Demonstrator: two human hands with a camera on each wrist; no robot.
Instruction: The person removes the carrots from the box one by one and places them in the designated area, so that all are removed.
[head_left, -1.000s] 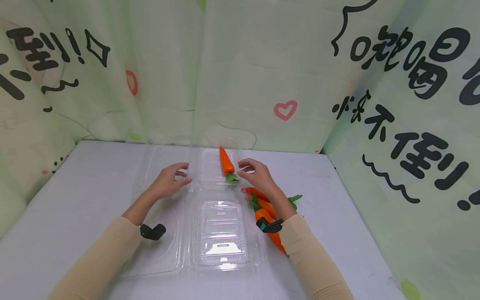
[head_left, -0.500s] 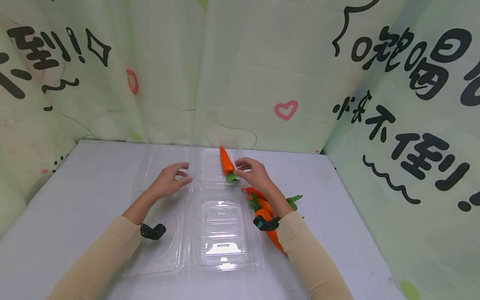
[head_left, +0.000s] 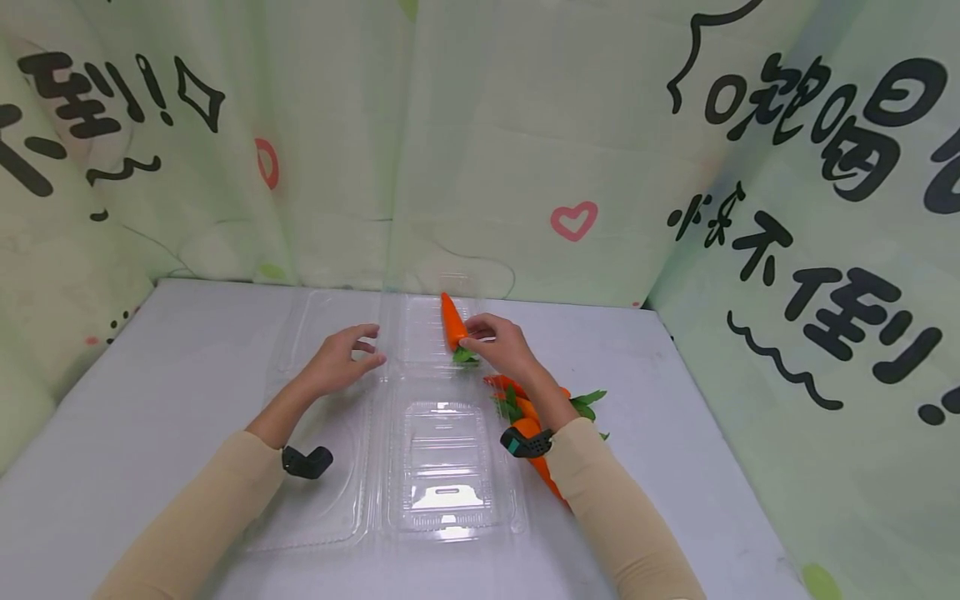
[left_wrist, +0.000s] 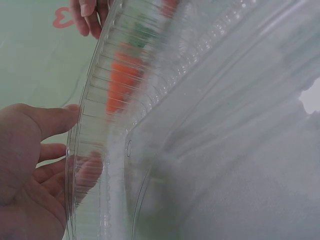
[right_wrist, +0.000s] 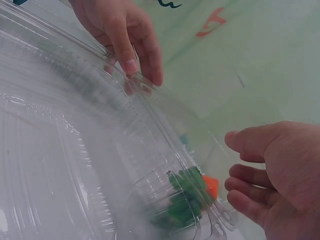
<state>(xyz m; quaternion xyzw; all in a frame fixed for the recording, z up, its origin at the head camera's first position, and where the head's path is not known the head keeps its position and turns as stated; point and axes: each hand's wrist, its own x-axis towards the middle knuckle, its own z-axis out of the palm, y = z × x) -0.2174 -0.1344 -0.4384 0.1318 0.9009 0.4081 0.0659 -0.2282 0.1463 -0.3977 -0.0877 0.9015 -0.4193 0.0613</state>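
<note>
One orange carrot (head_left: 453, 323) with green leaves lies in the far part of the clear plastic boxes (head_left: 420, 333). My right hand (head_left: 502, 343) is at its right side, thumb and fingers loosely bent and spread apart. The right wrist view shows a gap between those fingers and the carrot (right_wrist: 211, 186). My left hand (head_left: 337, 364) stays to the left of the carrot, thumb and fingers apart. In the left wrist view its thumb (left_wrist: 60, 120) is at a clear ribbed rim (left_wrist: 75, 150), with fingertips visible through the plastic; contact is unclear.
More carrots (head_left: 542, 468) with green leaves (head_left: 588, 402) lie partly under my right forearm. A clear box base (head_left: 448, 458) sits nearer me, and a flat clear lid (head_left: 322, 508) extends to its left. Behind the white table (head_left: 187, 400) hangs a printed curtain (head_left: 480, 150).
My right hand has moved left, closer to the carrot in the far box. My left hand, the boxes and that carrot look unmoved.
</note>
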